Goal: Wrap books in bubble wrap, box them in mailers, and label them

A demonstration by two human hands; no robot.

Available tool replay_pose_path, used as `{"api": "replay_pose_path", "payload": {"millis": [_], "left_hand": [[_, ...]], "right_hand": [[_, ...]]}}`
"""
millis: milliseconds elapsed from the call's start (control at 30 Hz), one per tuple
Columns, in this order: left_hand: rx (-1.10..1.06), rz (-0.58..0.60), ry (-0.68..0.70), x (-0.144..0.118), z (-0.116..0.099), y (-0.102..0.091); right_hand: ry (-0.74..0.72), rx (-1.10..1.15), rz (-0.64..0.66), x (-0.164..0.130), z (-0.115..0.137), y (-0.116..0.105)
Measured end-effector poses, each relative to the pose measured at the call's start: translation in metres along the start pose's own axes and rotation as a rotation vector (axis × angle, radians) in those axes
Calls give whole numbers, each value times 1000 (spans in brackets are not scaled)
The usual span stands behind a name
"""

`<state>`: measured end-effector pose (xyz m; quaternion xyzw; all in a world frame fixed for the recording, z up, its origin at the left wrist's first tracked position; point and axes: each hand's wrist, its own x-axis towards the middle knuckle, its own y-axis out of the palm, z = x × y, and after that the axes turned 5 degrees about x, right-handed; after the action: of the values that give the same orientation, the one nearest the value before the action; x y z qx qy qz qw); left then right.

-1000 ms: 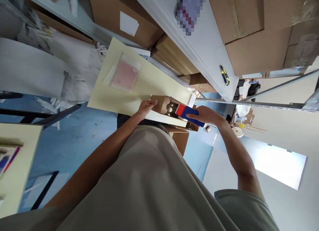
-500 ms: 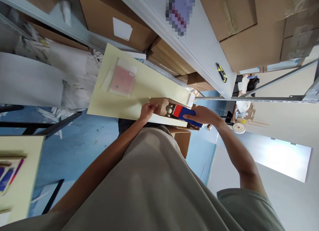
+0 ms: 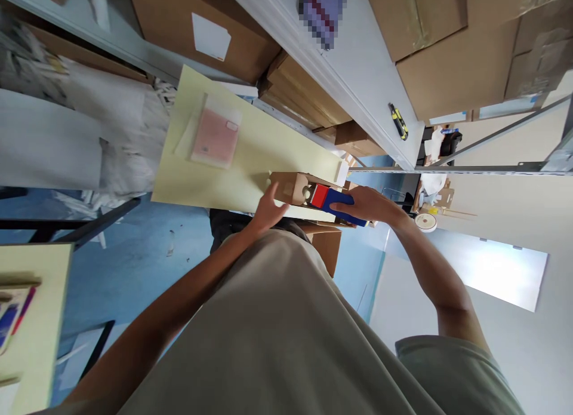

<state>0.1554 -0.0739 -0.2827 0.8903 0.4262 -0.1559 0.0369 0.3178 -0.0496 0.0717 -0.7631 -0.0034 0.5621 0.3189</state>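
A small brown cardboard box (image 3: 285, 187) lies at the near edge of the pale yellow table (image 3: 264, 158). My right hand (image 3: 364, 205) is wrapped round a blue-and-red tape dispenser (image 3: 333, 201), whose red front end is against or just over the box. A roundish pale part shows between the red end and the box. My left hand (image 3: 268, 212) is beside the near left corner of the box, thumb and fingers apart. Its fingertips reach the box's end; I cannot tell whether they touch it.
A pink notebook-like item (image 3: 215, 134) in a clear sleeve lies on the table's left part. Behind stands a white shelf (image 3: 358, 57) bearing a yellow-black utility knife (image 3: 398, 121) and large cartons (image 3: 452, 68). An open carton (image 3: 326, 248) stands below the table's near edge.
My left hand has loosened its pinch on the box's end and opened, thumb spread away. My right hand still holds the tape dispenser at the box. The view has shifted slightly.
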Motion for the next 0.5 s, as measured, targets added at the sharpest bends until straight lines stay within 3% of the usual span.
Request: {"api": "replay_pose_path", "payload": {"millis": [67,200,367,500], "left_hand": [[77,111,111,-12,-10,6],[103,198,157,-18,-22,27],[129,156,210,-13,-19,47],[139,79,251,-14,-26,35]], "right_hand": [[-8,-10,-2,1,-1,1],[-41,-2,-18,4,-2,6],[-15,-19,-36,2,4,8],[14,-56,-42,-6,8,5]]}}
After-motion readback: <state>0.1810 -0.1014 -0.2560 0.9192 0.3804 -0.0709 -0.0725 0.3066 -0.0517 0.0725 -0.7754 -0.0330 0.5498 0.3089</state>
